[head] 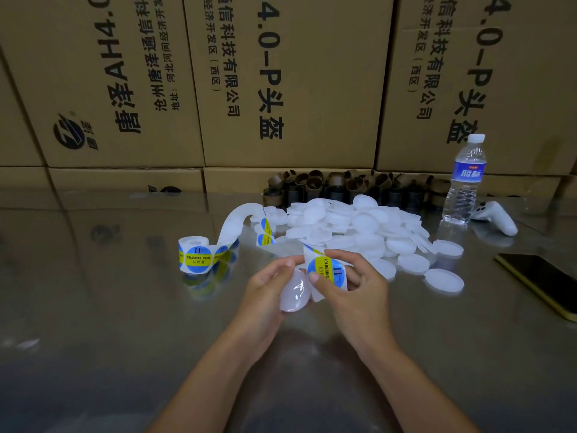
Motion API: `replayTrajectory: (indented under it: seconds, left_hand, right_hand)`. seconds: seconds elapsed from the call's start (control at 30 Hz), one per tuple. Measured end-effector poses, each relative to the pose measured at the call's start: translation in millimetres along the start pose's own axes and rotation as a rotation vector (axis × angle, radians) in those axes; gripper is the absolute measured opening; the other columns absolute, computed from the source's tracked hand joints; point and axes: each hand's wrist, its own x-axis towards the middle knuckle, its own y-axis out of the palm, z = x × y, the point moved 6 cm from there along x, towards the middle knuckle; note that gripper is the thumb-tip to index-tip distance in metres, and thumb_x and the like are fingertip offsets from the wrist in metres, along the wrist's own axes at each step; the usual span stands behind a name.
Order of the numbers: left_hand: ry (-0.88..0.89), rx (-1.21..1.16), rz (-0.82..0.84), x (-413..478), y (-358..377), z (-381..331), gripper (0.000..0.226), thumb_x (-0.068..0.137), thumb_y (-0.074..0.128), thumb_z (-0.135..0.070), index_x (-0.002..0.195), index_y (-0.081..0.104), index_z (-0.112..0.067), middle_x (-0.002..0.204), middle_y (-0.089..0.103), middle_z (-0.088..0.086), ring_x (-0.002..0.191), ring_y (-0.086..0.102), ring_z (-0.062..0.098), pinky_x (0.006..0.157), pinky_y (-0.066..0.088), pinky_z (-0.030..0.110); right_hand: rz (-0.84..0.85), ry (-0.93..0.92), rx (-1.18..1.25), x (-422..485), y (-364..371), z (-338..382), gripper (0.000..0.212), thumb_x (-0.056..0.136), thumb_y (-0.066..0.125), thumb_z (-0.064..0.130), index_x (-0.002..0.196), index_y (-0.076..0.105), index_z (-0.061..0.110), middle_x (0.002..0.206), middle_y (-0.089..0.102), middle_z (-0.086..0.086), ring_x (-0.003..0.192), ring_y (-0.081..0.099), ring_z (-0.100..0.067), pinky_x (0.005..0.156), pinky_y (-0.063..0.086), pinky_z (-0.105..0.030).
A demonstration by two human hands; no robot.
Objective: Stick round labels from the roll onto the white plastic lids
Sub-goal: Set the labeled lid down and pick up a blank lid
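My left hand [268, 287] grips a white plastic lid [295, 293] just above the metal table. My right hand [352, 279] pinches the end of the label strip, where a round blue and yellow label [324, 271] sits on its white backing beside the lid. The strip loops back over the table to the label roll [194, 256], which stands on its edge at the left. A heap of white lids [352, 223] lies behind my hands, and single lids [443, 280] are scattered at its right.
Several empty brown cardboard cores [315, 182] are stacked behind the heap. A water bottle [465, 182] and a white controller [496, 217] stand at the right, with a yellow-edged phone [540, 281] nearer. Cardboard boxes [281, 73] wall off the back of the shiny table [109, 307].
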Motion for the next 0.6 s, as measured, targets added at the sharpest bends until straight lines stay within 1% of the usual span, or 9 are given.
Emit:
replayTrajectory:
  seconds: [0.07, 0.1, 0.17, 0.23, 0.33, 0.4, 0.5, 0.6]
  left_hand:
    - [-0.014, 0.021, -0.008, -0.3, 1.7, 0.9, 0.025, 0.095, 0.052, -0.021, 0.11, 0.066, -0.007, 0.106, 0.071, 0.015, 0.088, 0.065, 0.022, 0.09, 0.048, 0.044]
    - [-0.018, 0.037, -0.015, 0.0, 2.0, 1.3, 0.023, 0.094, 0.054, -0.022, 0.107, 0.068, -0.008, 0.107, 0.07, 0.016, 0.09, 0.064, 0.023, 0.09, 0.047, 0.045]
    - [-0.021, 0.071, -0.017, 0.5, 2.1, 1.9, 0.016, 0.092, 0.059, -0.025, 0.092, 0.071, -0.016, 0.1, 0.071, 0.013, 0.086, 0.063, 0.022, 0.085, 0.046, 0.042]
    - [-0.028, 0.081, -0.024, 1.0, 0.8, 2.7, 0.014, 0.089, 0.062, -0.027, 0.082, 0.072, -0.022, 0.092, 0.072, 0.01, 0.082, 0.063, 0.022, 0.081, 0.046, 0.039]
    - [-0.023, 0.081, -0.043, 2.2, -1.8, 2.3, 0.014, 0.09, 0.061, -0.028, 0.085, 0.072, -0.02, 0.098, 0.072, 0.012, 0.087, 0.063, 0.025, 0.085, 0.045, 0.042]
    - [-0.017, 0.067, -0.058, 3.1, -3.3, 2.2, 0.014, 0.09, 0.061, -0.027, 0.087, 0.071, -0.018, 0.101, 0.072, 0.013, 0.09, 0.063, 0.025, 0.087, 0.045, 0.043]
    - [-0.025, 0.045, -0.067, 3.9, -4.7, 4.0, 0.014, 0.09, 0.061, -0.025, 0.086, 0.071, -0.016, 0.102, 0.071, 0.017, 0.089, 0.063, 0.026, 0.089, 0.047, 0.046]
    - [-0.035, 0.057, -0.067, 4.4, -5.3, 5.4, 0.015, 0.089, 0.062, -0.026, 0.081, 0.074, -0.02, 0.103, 0.071, 0.018, 0.088, 0.064, 0.026, 0.087, 0.047, 0.044]
  right_hand:
    - [0.011, -0.044, -0.079, -2.1, 1.2, 0.2, 0.033, 0.069, 0.08, 0.003, 0.086, 0.068, 0.029, 0.075, 0.071, 0.008, 0.068, 0.064, -0.005, 0.062, 0.05, -0.017]
    - [0.011, -0.076, -0.138, -2.8, 1.3, 1.4, 0.033, 0.069, 0.081, 0.005, 0.086, 0.067, 0.03, 0.078, 0.07, 0.01, 0.07, 0.062, -0.002, 0.064, 0.048, -0.014]
    - [0.004, -0.15, -0.269, -3.3, 0.7, 4.6, 0.035, 0.067, 0.083, 0.01, 0.087, 0.067, 0.034, 0.086, 0.065, 0.011, 0.079, 0.059, 0.001, 0.067, 0.039, -0.006]
    - [0.014, -0.191, -0.355, -3.1, 0.6, 6.0, 0.035, 0.066, 0.084, 0.015, 0.09, 0.068, 0.036, 0.095, 0.057, 0.012, 0.09, 0.055, 0.003, 0.073, 0.035, -0.003]
    - [0.059, -0.204, -0.378, -2.8, 2.7, 5.5, 0.03, 0.073, 0.079, 0.015, 0.093, 0.068, 0.035, 0.1, 0.056, 0.013, 0.101, 0.052, 0.0, 0.078, 0.032, 0.0]
    - [0.078, -0.206, -0.37, -2.5, 4.3, 5.6, 0.03, 0.078, 0.073, 0.01, 0.092, 0.067, 0.035, 0.096, 0.06, 0.014, 0.101, 0.052, -0.003, 0.079, 0.031, 0.0]
    - [0.079, -0.212, -0.375, -1.9, 4.2, 6.3, 0.037, 0.078, 0.069, 0.003, 0.089, 0.065, 0.038, 0.09, 0.063, 0.018, 0.099, 0.053, -0.002, 0.08, 0.031, -0.002]
    - [0.075, -0.234, -0.39, -0.9, 2.2, 7.2, 0.041, 0.077, 0.071, 0.005, 0.087, 0.063, 0.044, 0.09, 0.064, 0.025, 0.097, 0.056, -0.001, 0.084, 0.038, -0.012]
